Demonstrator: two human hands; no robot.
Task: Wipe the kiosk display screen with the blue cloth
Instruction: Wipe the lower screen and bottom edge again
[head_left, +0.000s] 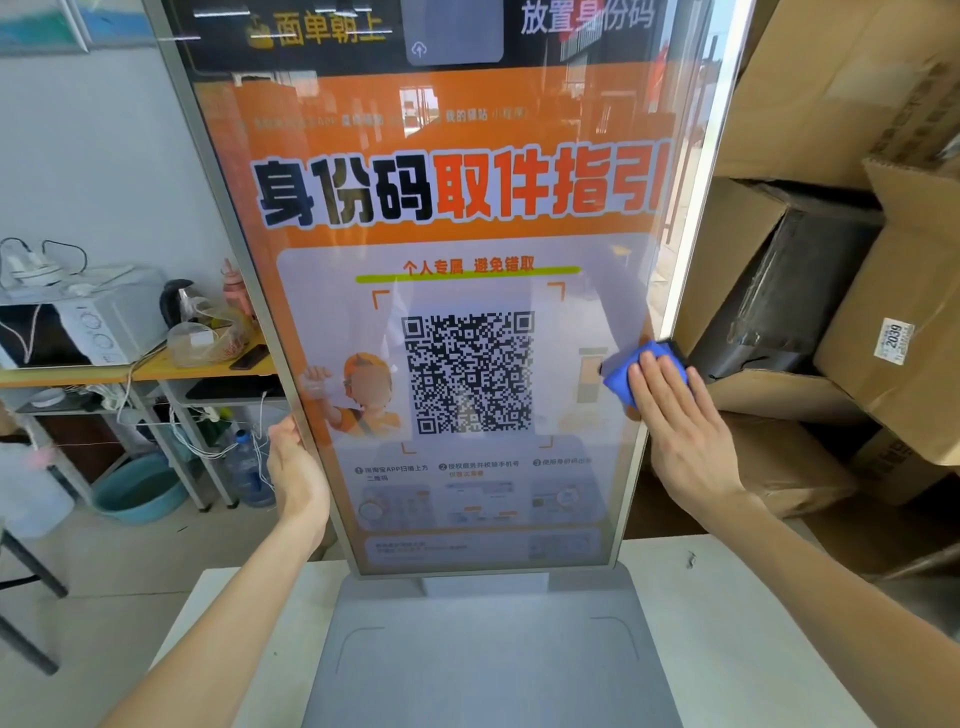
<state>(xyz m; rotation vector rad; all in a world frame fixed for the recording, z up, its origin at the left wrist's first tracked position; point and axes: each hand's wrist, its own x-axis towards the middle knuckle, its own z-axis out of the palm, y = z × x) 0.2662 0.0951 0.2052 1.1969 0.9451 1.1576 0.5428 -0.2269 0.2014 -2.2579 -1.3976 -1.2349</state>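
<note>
We are pressing the folded blue cloth (621, 376), right fingers (660, 387) straight, at the glossy orange kiosk screen (467, 218) edge, mid-right of the frame — overshooting could drop it.

An upright kiosk display screen (467, 312) filled the middle. On the right, stacked cardboard boxes (841, 104) and a black-wrapped parcel (789, 291) crowded just beside its edge, leaving a narrow gap where the right hand (680, 431) lay flat on a blue cloth (621, 382). On the left, where the left hand (296, 467) gripped the frame, open floor separated the screen from a far cluttered table (171, 371). Near, the low grey base (488, 649) sat flat on a white counter (753, 623), open air above.
</note>
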